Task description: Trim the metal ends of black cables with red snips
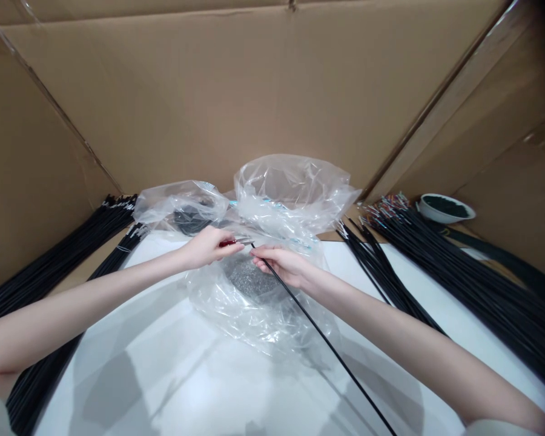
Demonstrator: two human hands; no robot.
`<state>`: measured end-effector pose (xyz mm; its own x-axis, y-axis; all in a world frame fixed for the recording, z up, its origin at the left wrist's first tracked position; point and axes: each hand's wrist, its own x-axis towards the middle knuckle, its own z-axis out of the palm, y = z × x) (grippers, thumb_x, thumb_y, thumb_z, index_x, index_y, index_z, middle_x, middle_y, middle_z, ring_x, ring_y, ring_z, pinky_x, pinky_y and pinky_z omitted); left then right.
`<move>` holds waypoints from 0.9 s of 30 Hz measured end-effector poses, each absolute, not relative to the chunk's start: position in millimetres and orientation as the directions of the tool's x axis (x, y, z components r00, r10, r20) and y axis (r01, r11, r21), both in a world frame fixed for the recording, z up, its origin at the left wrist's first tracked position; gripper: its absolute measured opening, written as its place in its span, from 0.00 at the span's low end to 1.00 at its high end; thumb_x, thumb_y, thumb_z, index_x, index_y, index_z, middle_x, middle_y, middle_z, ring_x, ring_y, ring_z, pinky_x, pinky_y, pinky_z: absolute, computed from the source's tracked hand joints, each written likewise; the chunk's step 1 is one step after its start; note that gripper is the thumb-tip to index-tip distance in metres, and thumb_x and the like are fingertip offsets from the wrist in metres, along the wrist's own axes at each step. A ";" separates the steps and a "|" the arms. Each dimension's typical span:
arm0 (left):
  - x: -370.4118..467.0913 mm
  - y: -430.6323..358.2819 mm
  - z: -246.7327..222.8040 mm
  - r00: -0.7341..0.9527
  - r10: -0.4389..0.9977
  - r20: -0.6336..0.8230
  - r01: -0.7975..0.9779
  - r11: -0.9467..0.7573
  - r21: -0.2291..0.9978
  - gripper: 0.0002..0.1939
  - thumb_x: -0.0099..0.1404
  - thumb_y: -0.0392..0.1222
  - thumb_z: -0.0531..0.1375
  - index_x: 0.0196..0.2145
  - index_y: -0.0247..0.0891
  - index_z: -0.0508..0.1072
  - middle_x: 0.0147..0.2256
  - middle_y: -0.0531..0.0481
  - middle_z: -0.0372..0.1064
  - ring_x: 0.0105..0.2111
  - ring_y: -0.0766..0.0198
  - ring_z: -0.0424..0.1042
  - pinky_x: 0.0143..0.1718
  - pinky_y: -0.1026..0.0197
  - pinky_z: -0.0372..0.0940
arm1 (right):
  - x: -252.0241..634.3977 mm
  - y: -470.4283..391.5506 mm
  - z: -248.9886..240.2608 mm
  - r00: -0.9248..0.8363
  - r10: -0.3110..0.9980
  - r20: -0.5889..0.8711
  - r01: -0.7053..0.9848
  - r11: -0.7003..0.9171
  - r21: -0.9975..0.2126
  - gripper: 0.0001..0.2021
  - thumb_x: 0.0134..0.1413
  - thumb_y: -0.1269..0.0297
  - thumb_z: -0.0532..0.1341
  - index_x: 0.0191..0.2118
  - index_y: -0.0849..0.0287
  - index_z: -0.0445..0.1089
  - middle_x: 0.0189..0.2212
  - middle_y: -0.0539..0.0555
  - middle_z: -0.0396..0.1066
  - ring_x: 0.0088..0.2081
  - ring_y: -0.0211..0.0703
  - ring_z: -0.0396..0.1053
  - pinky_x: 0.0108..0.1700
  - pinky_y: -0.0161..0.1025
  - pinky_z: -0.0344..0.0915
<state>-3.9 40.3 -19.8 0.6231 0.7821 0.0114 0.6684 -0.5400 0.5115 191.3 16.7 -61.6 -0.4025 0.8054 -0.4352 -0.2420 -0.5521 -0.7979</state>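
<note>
My left hand (pixel 213 247) is closed around a red-handled tool (pixel 228 243) whose slim metal jaws point right; most of it is hidden by the fingers. My right hand (pixel 279 263) pinches a thin black cable (pixel 320 332) close to its upper end. From there the cable slants down to the lower right, out of view. The metal jaws sit right beside the cable's end; whether they touch it I cannot tell. Beneath both hands lies an opened clear plastic bag (pixel 272 324) holding a mass of small greyish pieces (pixel 252 278).
Bundles of black cables lie at left (pixel 68 248) and right (pixel 463 284), the right ones with coloured wire ends. A white bowl (pixel 427 212) with dark green contents stands at back right. More clear bags (pixel 295 175) lean against the cardboard wall (pixel 186 103) behind the white table (pixel 200 387).
</note>
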 end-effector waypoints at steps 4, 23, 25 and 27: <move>-0.7 41.6 -25.2 0.661 0.746 0.079 0.660 -0.627 0.414 0.18 0.63 0.48 0.53 0.23 0.33 0.68 0.18 0.55 0.60 0.18 0.72 0.56 0.22 0.69 0.49 | 189.4 15.9 -59.7 -0.406 0.805 -0.432 -0.236 -0.549 -0.802 0.05 0.48 0.75 0.61 0.24 0.66 0.70 0.19 0.51 0.67 0.21 0.29 0.64 0.22 0.25 0.60; -0.6 41.3 -29.5 0.553 0.823 -0.128 0.651 -0.331 0.683 0.22 0.64 0.55 0.49 0.23 0.33 0.65 0.14 0.57 0.59 0.10 0.74 0.56 0.13 0.70 0.50 | 191.8 11.7 -54.9 -0.401 0.815 -0.418 -0.328 -0.554 -0.765 0.07 0.53 0.74 0.58 0.27 0.66 0.72 0.21 0.51 0.68 0.22 0.28 0.65 0.25 0.24 0.63; -2.4 42.9 -27.4 0.556 0.823 -0.114 0.654 -0.348 0.672 0.22 0.64 0.54 0.49 0.24 0.33 0.66 0.14 0.57 0.60 0.10 0.74 0.56 0.14 0.70 0.50 | 191.5 13.1 -55.9 -0.386 0.818 -0.427 -0.314 -0.552 -0.772 0.07 0.52 0.75 0.58 0.26 0.66 0.71 0.20 0.51 0.67 0.21 0.28 0.64 0.24 0.24 0.63; -3.9 44.0 -25.2 0.571 0.819 -0.057 0.655 -0.413 0.633 0.22 0.64 0.54 0.50 0.22 0.33 0.65 0.15 0.57 0.59 0.12 0.75 0.56 0.16 0.70 0.50 | 191.1 14.3 -57.1 -0.381 0.818 -0.431 -0.302 -0.550 -0.779 0.08 0.52 0.75 0.58 0.25 0.66 0.70 0.19 0.51 0.67 0.21 0.28 0.64 0.24 0.24 0.62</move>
